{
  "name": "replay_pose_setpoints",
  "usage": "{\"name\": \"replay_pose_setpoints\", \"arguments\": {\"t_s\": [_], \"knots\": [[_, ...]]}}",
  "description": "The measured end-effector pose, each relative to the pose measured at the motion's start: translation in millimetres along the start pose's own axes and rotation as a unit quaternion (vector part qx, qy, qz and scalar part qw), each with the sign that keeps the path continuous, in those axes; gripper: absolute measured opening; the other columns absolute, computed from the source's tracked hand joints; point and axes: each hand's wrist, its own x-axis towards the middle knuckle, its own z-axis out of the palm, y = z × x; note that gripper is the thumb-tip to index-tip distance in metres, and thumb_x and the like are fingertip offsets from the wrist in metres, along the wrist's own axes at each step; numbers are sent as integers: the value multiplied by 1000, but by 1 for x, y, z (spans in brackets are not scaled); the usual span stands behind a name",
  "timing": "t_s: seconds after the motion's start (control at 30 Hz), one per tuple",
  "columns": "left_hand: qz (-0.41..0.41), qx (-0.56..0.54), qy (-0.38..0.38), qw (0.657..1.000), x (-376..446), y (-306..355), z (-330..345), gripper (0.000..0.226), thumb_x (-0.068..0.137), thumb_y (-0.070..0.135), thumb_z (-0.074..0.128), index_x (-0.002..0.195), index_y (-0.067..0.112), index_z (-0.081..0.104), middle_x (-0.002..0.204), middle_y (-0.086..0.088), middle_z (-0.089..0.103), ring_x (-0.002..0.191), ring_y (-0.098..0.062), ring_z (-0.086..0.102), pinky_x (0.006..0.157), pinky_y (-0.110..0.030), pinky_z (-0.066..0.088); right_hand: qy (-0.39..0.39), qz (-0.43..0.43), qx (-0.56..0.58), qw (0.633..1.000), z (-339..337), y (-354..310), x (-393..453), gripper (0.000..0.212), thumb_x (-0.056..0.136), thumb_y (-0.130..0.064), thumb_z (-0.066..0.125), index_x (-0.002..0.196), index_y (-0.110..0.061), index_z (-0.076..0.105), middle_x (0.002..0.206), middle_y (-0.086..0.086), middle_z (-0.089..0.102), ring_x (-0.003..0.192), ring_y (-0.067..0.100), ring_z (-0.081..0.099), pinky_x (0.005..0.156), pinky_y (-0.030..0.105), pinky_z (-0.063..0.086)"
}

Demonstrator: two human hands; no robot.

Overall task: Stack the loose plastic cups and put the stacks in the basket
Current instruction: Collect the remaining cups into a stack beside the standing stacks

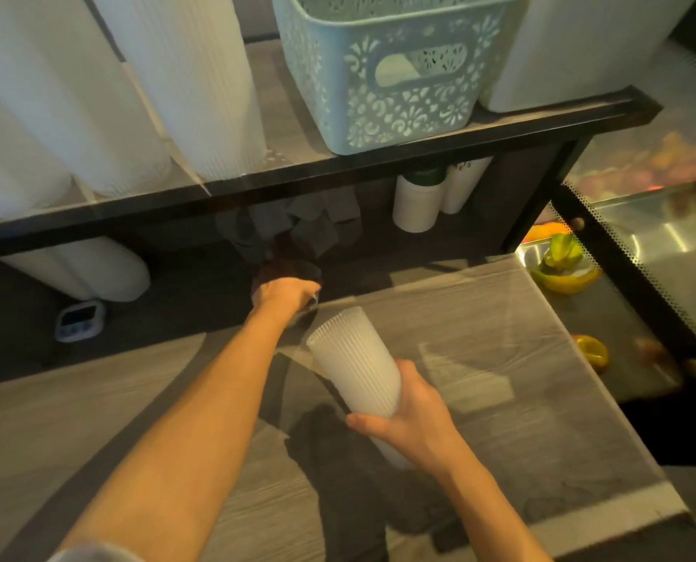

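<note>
My right hand (411, 423) grips a stack of ribbed white plastic cups (354, 358) over the counter, tilted with its open end pointing up and left. My left hand (285, 292) reaches into the shadow under the shelf, its fingers hidden; a glint like a clear cup rim shows at its fingertips. Just behind it stand several loose clear cups (281, 233), dim and blurred. The pale blue lace-pattern basket (403, 107) sits on the shelf above, with something pale showing through its handle hole.
Tall sleeves of white cups (184, 87) stand left of the basket on the black shelf edge (338, 168). White tubs (417, 204) and a small timer (81, 320) sit under the shelf. A glass display case with fruit (561, 261) borders the counter on the right.
</note>
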Motion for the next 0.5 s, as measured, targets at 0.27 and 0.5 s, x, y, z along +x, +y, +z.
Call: {"name": "replay_pose_setpoints", "arguments": {"t_s": [0.27,0.5], "knots": [[-6,-469,-33,883,-56,-48,-17,71,72,28,83,133,9,52,119,-13,64,108,-27,64,101,-46,50,-7,1,-15,1000,-9,-3,-11,84,60,-51,87,125,-24,43,109,-6,54,97,14,53,73,26,38],[112,-463,-46,878,-123,-79,-16,80,63,48,81,137,33,53,132,7,57,121,-9,56,104,-30,42,-50,-34,-69,996,-7,-16,-30,77,60,-61,80,119,-29,41,114,-8,55,106,19,57,77,34,43]]}}
